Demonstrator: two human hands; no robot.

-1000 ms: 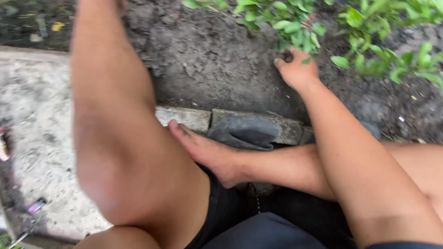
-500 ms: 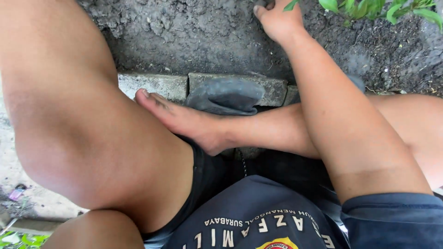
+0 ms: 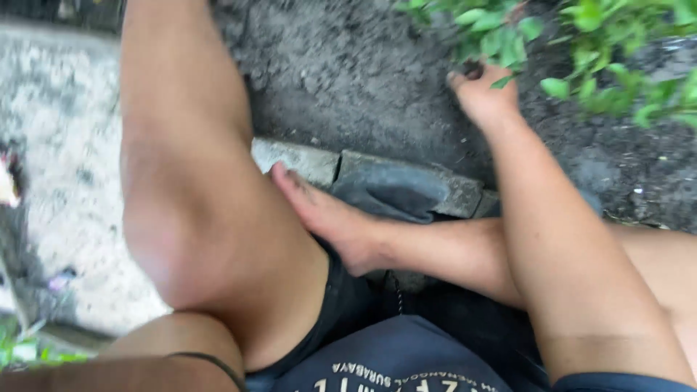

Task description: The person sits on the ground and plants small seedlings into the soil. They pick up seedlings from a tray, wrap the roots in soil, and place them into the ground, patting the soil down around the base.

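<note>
The right hand [image 3: 483, 98] is pressed into the soil [image 3: 348, 80] under a green plant [image 3: 508, 36]. Its grip cannot be told. The left hand is not seen.

Greens, greys and dark cloth around you
Your plant leaves [image 3: 595, 43] are bright green, the soil [image 3: 363, 80] dark grey-brown, the edging stones [image 3: 305, 160] pale grey, your shorts [image 3: 348, 305] black.

We are outdoors in a garden: bare dark soil [image 3: 348, 80] at twelve o'clock, green leafy plants [image 3: 581, 43] at one o'clock, grey edging stones [image 3: 305, 160] centrally, rough concrete paving [image 3: 58, 167] at nine o'clock.
</note>
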